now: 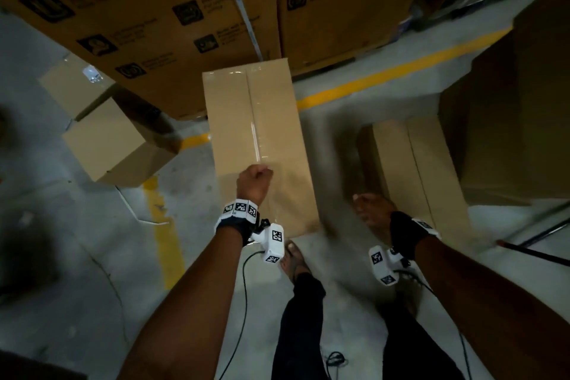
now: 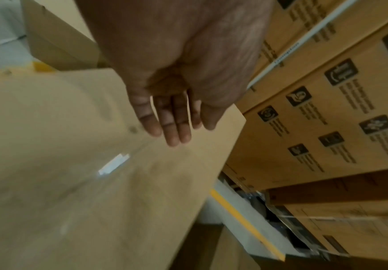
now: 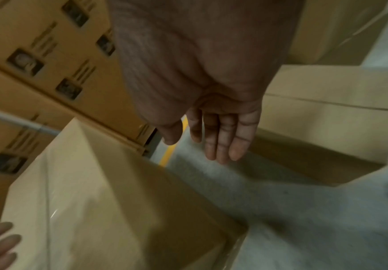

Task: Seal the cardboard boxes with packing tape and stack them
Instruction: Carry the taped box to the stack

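Observation:
A long tan cardboard box (image 1: 234, 120) stands on the floor in front of me, with clear tape (image 1: 254, 133) running along its top seam. My left hand (image 1: 256, 182) is over the near end of the box top (image 2: 96, 182); the left wrist view shows its fingers (image 2: 172, 124) straight and holding nothing. My right hand (image 1: 373, 210) hangs to the right of this box (image 3: 96, 191), above the grey floor, with its fingers (image 3: 220, 138) loosely straight and empty. A second tan box (image 1: 416, 170) lies flat just right of that hand. No tape roll is in view.
Large printed cartons (image 1: 154, 9) form a wall behind the box. Two smaller tan boxes (image 1: 105, 145) sit at the left. A dark stack of cartons (image 1: 509, 117) stands at the right. Yellow floor lines (image 1: 401, 71), my feet (image 1: 293, 259) and a cable lie nearby.

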`<action>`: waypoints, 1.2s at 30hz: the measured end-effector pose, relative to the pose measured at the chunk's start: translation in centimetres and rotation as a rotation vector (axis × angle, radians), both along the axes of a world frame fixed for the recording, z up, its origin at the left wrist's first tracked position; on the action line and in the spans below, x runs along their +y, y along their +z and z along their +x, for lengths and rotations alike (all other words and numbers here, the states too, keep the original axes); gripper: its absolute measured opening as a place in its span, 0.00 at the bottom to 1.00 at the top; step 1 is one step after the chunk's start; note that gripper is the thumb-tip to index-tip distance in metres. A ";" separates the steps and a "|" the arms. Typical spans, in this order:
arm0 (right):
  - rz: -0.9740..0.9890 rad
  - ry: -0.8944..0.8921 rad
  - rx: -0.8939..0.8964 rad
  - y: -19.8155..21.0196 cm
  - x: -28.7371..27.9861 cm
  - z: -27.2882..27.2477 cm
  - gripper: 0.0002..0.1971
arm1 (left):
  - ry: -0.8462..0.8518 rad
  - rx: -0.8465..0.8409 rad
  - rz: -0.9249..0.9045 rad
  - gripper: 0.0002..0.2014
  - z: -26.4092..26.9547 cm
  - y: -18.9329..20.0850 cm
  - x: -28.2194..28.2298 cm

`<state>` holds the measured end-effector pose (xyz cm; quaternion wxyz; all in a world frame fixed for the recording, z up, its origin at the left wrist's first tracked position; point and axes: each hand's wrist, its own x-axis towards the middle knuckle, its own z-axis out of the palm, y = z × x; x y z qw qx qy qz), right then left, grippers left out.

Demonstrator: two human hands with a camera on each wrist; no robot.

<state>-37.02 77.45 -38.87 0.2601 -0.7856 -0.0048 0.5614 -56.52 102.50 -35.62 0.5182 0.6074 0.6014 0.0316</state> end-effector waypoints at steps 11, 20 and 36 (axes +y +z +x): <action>-0.016 -0.337 0.130 2.1 -18.9 7.4 0.08 | -0.089 -0.063 -0.358 0.05 11.4 -0.5 -19.9; -0.060 -0.213 -0.048 -0.5 -31.6 15.9 0.09 | 0.004 -0.019 -0.493 0.09 18.6 -5.0 -33.5; -0.225 -0.124 -0.268 -18.5 -34.2 20.6 0.42 | 0.048 -0.025 -0.609 0.23 19.5 -26.0 -39.5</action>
